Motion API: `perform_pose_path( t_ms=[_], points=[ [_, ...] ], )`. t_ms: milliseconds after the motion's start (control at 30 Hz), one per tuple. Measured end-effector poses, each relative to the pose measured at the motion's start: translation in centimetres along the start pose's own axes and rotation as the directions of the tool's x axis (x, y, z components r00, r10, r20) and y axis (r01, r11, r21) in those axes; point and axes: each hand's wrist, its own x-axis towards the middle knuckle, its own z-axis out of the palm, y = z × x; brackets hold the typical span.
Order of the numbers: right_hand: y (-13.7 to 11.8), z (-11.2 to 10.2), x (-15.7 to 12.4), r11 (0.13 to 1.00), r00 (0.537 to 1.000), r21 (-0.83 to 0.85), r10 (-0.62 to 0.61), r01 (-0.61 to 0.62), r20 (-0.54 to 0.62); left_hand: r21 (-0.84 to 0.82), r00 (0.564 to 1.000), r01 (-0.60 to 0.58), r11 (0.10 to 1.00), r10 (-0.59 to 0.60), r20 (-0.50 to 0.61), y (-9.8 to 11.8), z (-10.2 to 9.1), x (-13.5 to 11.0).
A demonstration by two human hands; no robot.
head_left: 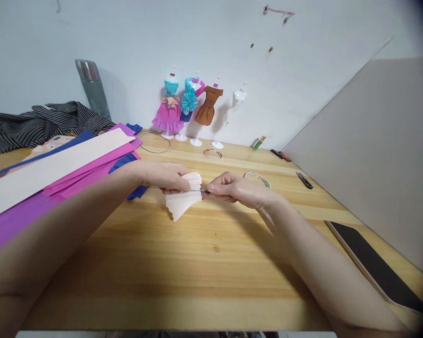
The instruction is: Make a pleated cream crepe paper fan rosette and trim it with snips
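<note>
Pleated paper [182, 203] sits pinched in your left hand [171, 175], while at its three o'clock your right hand [230, 187] pinches a thin strand [197, 190].

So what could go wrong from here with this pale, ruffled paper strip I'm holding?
Pulled tight, the thin wire-like strand running to the right hand might cut into the paper strip. The left forearm could nudge the overlapping cream, pink and purple paper sheets near it.

Left hand [174, 177] closed on left part of pale pleated paper [182, 204], right hand [231, 188] at paper's right edge, thumb and forefinger pinched together, bare left forearm [98, 204] slanting from paper's lower left, right forearm [299, 234] from its lower right.
</note>
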Motion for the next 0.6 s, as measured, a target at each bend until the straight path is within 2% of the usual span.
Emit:
perform_pose_path(
  t_ms=[133,333,600],
  points=[
    [0.0,0.17,0.07,1.0,1.0,-0.023,0.001,-0.001,0.0,-0.043,1.0,-0.013,0.999,0.013,0.005,-0.01,0.07,0.06],
    [-0.11,0.37,0.07,1.0,1.0,-0.022,0.02,-0.019,0.002,-0.097,1.0,0.03,0.995,-0.03,0.004,0.31,0.17,0.1],
    [0.01,0.38,0.16,0.998,0.999,0.066,0.019,-0.022,0.04,-0.126,0.999,-0.03,0.992,0.033,0.026,-0.1,0.23,0.13]
  ],
)
